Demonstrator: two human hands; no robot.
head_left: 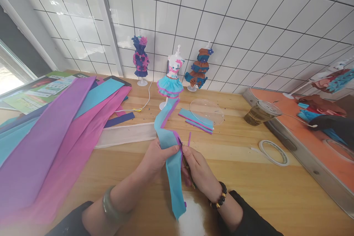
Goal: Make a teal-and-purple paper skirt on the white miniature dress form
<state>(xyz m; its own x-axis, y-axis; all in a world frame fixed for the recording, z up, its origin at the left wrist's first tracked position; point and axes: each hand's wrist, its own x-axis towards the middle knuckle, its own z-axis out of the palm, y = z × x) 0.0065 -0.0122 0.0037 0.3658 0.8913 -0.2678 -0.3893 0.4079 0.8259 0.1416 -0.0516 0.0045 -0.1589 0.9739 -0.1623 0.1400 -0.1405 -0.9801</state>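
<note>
My left hand (159, 155) pinches a long turquoise strip (174, 188) of thin material with a purple edge, thumb on top. The strip runs from near the table's back toward me and its near end hangs down. In my right hand (200, 171) is a pair of scissors (186, 164), partly hidden by the fingers, with the blades at the purple edge beside my left thumb. A thin purple offcut (189, 139) lies just beyond the blades. The strip's far end reaches the foot of a small dress form (173, 75) wearing a turquoise ruffled skirt.
Two more dressed forms (141, 59) (199, 68) stand by the tiled wall. Large coloured sheets (49, 147) cover the left side. Folded turquoise pieces (196, 120), a clear plastic disc (207, 111), a lidded cup (260, 113) and a tape roll (273, 153) lie right, beside an orange-topped case (309, 147).
</note>
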